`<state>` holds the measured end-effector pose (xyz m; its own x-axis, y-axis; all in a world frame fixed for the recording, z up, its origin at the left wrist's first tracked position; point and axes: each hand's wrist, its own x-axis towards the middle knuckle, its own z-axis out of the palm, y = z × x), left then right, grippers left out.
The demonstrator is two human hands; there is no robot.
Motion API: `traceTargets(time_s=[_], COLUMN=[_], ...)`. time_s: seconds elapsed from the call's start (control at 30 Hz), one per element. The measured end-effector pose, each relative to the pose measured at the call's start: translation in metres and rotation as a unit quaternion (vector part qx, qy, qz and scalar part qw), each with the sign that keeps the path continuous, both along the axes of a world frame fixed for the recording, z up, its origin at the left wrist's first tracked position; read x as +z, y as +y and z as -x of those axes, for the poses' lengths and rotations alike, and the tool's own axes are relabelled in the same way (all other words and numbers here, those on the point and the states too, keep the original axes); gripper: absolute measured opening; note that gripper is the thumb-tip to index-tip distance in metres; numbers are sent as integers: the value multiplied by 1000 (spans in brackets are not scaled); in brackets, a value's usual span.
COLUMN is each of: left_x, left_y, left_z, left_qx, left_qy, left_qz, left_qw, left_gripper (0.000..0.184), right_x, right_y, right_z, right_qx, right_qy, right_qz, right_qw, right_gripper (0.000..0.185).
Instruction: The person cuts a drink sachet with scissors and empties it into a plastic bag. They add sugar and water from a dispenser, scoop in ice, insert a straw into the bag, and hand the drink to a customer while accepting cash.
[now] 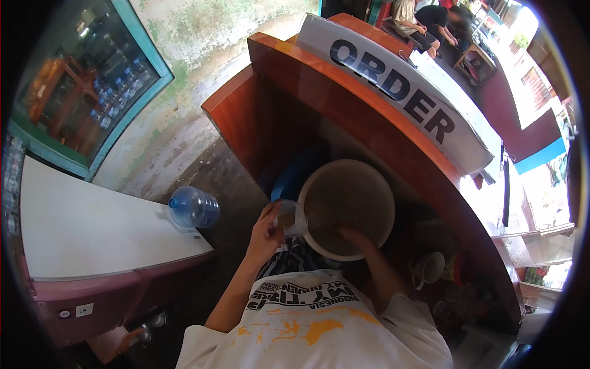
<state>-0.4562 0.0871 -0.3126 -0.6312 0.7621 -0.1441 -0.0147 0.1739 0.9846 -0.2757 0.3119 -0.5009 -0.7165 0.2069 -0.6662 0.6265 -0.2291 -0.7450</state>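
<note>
My left hand (268, 226) is closed around a clear plastic cup (291, 219), which it holds tilted beside the rim of a large round pale tub (386, 184). My right hand (353, 236) reaches over the tub's near right side and into it. Shadow dims its fingers, so their grip is unclear, and the tub's contents are hard to make out. Partly behind the tub is a blue rounded container (294, 172).
A wooden counter (233, 101) with an "ORDER" sign (393, 86) curves over the tub. To the right is a white mug (428, 269). A large water bottle (194, 206) stands left, near a white-topped freezer (92, 227). People (424, 27) sit in the background.
</note>
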Motion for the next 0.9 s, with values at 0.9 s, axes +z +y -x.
traceTargets(time_s=[0.9], left_x=[-17], left_y=[-9], left_z=[-9], left_qx=[-9], left_qy=[43], left_qz=[1], left_qw=[999], left_gripper=[69], right_x=[223], right_y=[-61], right_z=[54], right_qx=[188], right_qy=[59], right_qz=[-445], right_qw=[873], right_gripper=[21])
